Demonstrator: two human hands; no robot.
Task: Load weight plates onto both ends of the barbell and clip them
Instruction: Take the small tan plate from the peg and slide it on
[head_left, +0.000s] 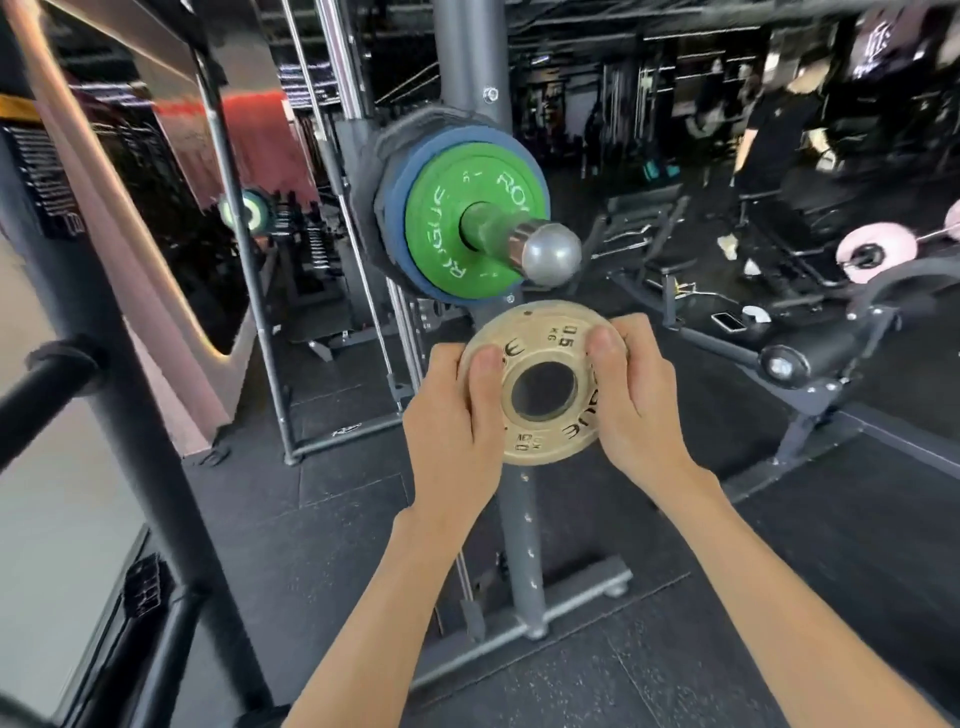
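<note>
Small tan plate (545, 338), gripped between left hand (457, 431) and right hand (634, 410): "05 KG" near upper rim; partial "GUE" beside right thumb; lower marking illegible.
Green plate (441, 228), above hands: "ROGUE" lower left; partial "RO" upper right.
Black placard (39, 176), far left of hands: print unreadable.

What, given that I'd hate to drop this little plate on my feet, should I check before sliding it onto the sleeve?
1. Two-handed grip: left hand and right hand both hold the small tan plate by its edges, thumbs on its face. Ok.
2. The plate's hole is unobstructed. Ok.
3. The sleeve end is bare beyond the green plate. Ok.
4. Hole lined up with the sleeve: the plate sits below the sleeve end. Not ok.
5. Green plate flush against the blue plate. Cannot tell.
6. Clip at hand: none in view. Cannot tell.
</note>
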